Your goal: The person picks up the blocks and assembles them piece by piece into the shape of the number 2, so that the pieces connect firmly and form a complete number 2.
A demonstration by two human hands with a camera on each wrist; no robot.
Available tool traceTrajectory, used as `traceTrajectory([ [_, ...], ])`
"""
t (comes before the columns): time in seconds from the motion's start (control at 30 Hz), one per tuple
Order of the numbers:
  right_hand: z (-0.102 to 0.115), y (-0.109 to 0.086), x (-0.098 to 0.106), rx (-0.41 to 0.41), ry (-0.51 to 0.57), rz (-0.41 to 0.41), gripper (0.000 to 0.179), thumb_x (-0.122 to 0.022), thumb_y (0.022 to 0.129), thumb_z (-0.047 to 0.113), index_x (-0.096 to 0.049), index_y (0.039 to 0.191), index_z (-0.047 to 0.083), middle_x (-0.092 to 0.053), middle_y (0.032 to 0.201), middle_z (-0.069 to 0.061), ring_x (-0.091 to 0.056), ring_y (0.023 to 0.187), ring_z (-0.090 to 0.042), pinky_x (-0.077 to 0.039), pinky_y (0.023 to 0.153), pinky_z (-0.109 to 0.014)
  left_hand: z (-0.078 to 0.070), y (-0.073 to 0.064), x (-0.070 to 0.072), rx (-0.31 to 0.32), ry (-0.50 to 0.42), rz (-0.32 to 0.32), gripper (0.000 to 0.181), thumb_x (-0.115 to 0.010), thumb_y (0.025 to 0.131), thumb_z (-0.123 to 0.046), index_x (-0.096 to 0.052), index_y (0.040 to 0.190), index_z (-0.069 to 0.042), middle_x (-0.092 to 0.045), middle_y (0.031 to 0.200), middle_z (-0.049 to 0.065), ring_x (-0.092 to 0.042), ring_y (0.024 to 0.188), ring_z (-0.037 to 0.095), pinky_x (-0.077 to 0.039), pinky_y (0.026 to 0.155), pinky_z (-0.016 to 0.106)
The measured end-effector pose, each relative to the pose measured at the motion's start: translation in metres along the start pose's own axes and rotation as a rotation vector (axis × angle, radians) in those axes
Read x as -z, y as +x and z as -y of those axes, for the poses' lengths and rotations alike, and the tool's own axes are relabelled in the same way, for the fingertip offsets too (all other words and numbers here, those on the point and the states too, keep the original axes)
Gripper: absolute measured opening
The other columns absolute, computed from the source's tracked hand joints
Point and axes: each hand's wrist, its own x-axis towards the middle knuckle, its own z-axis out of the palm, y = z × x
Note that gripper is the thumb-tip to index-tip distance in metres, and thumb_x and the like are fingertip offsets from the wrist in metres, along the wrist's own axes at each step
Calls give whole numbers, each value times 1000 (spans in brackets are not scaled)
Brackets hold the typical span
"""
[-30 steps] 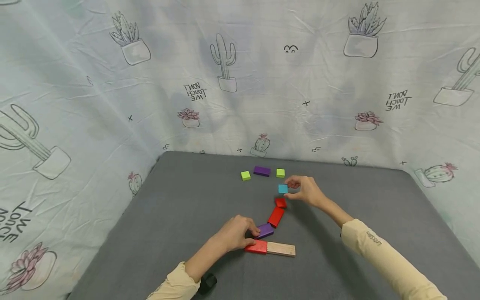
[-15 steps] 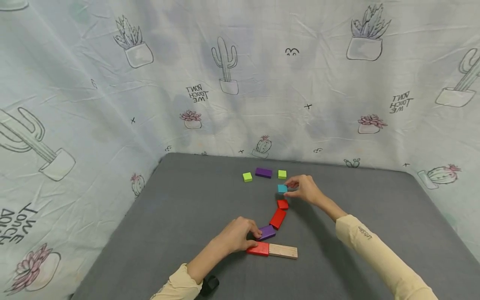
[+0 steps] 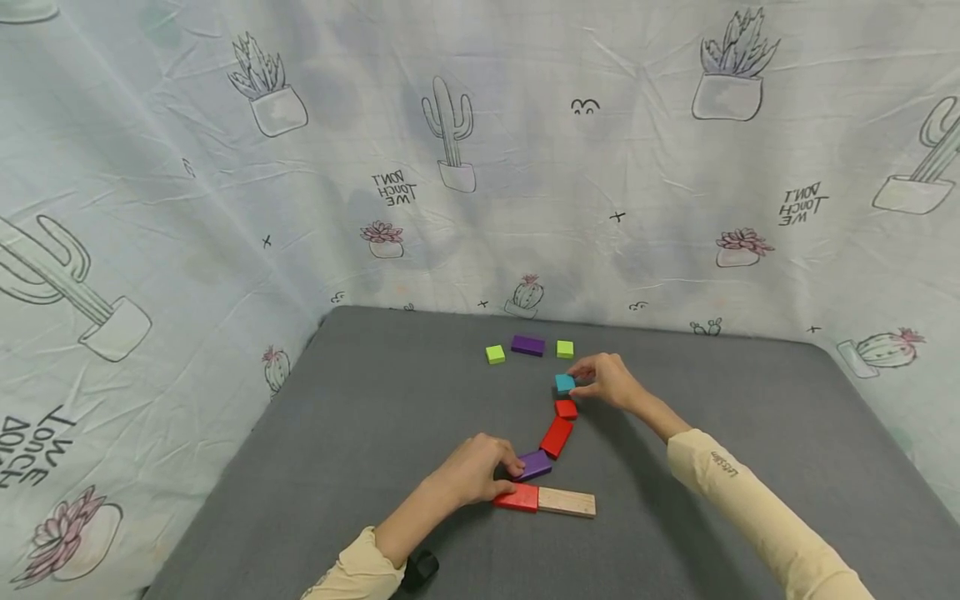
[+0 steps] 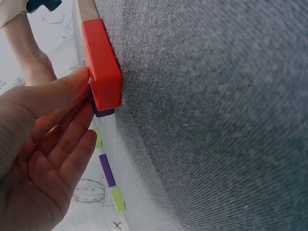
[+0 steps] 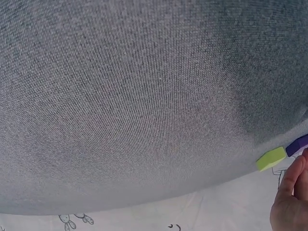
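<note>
In the head view my right hand (image 3: 611, 383) pinches a small blue block (image 3: 565, 384) between thumb and fingers, just behind a small red block (image 3: 566, 409). A longer red block (image 3: 557, 437) adjoins that one, and a purple block (image 3: 536, 465) continues the row nearer me. My left hand (image 3: 472, 468) has its fingers at the purple block and its thumb at a second long red block (image 3: 517, 497). The left wrist view shows that thumb against the red block's (image 4: 103, 65) edge, with the fingers extended behind it. In the right wrist view only part of my right hand (image 5: 291, 197) shows; the blue block is out of sight.
A plain wooden block (image 3: 567, 502) lies end to end with the near red one. Farther back on the grey table (image 3: 375, 400) are two lime green blocks (image 3: 495, 354) and a dark purple block (image 3: 528, 345). A cactus-print cloth (image 3: 525, 167) hangs behind.
My right hand has brought the blue block slightly down and nearer to the small red block. My left hand stays at the purple and red blocks. The head view has shifted a little.
</note>
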Motion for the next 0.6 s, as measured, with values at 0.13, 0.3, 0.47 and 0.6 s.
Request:
traceTrajectory([
  [0.13,-1,2,-4,33,-11,14,27,-81,73,3,-72,98,-4,-72,93,-16,-68,83,-28,-55,73,-42,0,0,0,1,4,0,16,-82,77,-15,-78,92,-13,-70,97,-8,-64,96,9,-51,87,30],
  [0.3,0,6,-9,66,-54,40,28,-81,73,4,-72,99,-4,-72,92,-15,-68,82,-27,-56,71,-39,0,0,-1,13,-1,0,15,-81,78,-16,-78,92,-13,-69,97,-10,-64,97,8,-51,88,30],
  [0.47,0,8,-12,63,-61,59,29,-81,73,2,-73,101,-4,-72,93,-15,-68,82,-26,-56,71,-38,-1,0,0,25,-12,6,14,-81,78,-17,-78,92,-14,-69,97,-11,-63,97,7,-50,88,30],
  [0.6,0,9,-14,67,-70,61,29,-80,73,0,-73,101,-3,-72,95,-15,-68,82,-26,-56,71,-39,0,0,0,25,-12,6,14,-81,78,-17,-78,92,-14,-69,97,-11,-63,96,7,-51,87,29],
])
